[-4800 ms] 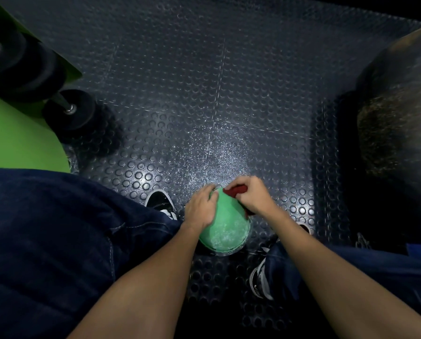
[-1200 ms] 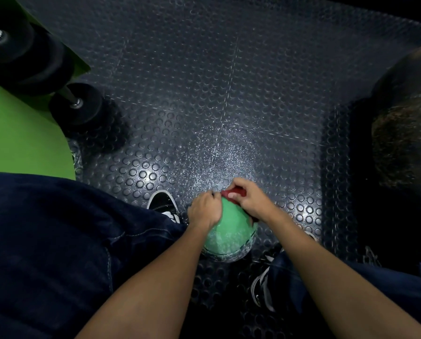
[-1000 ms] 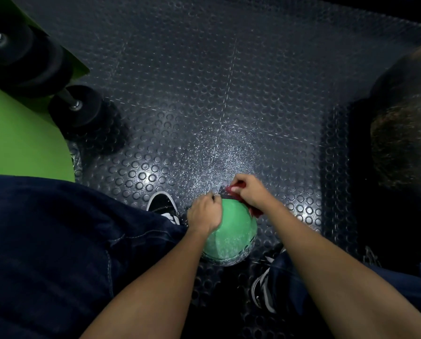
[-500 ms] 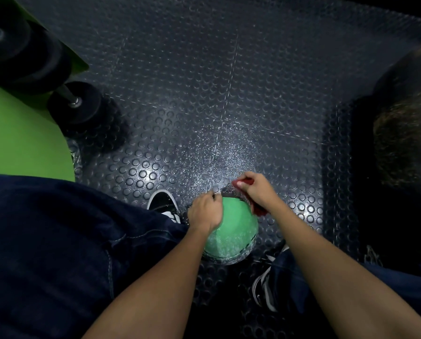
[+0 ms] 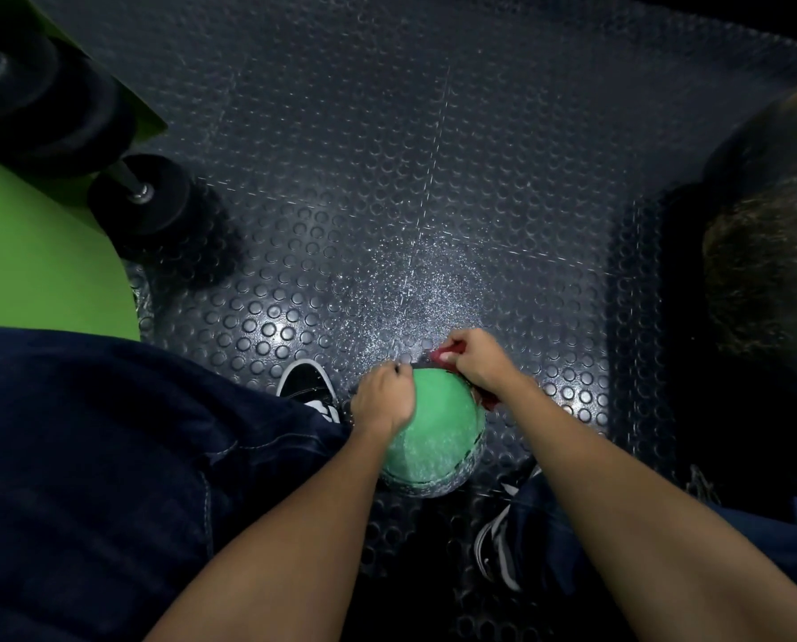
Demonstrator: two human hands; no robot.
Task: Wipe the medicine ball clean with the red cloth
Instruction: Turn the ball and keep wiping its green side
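Since the earliest frame, the red cloth [image 5: 448, 353] has been carried from the top of the medicine ball [image 5: 433, 437] out to the ball's upper-right rim, and the ball itself has been kept at the same spot, low in the middle of the frame. The cloth is gripped by the right hand [image 5: 476, 361], whose fingers are curled around it; one red end is seen above the knuckles and another end is seen below the wrist, against the ball's right edge. The left hand [image 5: 382, 397] is laid on the ball's upper-left side, with its fingers bent over the curve so that the ball is held. The green ball is set on the studded floor [image 5: 433, 169], between a black-and-white shoe [image 5: 309, 386] at its left and a second shoe [image 5: 496, 551] at its lower right. Pale speckles are seen on the ball's lower face, and a patch of white speckles [image 5: 410, 294] is spread over the floor just above the hands. Dark jeans [image 5: 86, 479] fill the lower left of the frame. A black dumbbell [image 5: 139, 196] is seen at the upper left, beside a bright green surface [image 5: 35, 271]. A large dark rounded object [image 5: 767, 234] is seen at the right edge, well apart from the ball.
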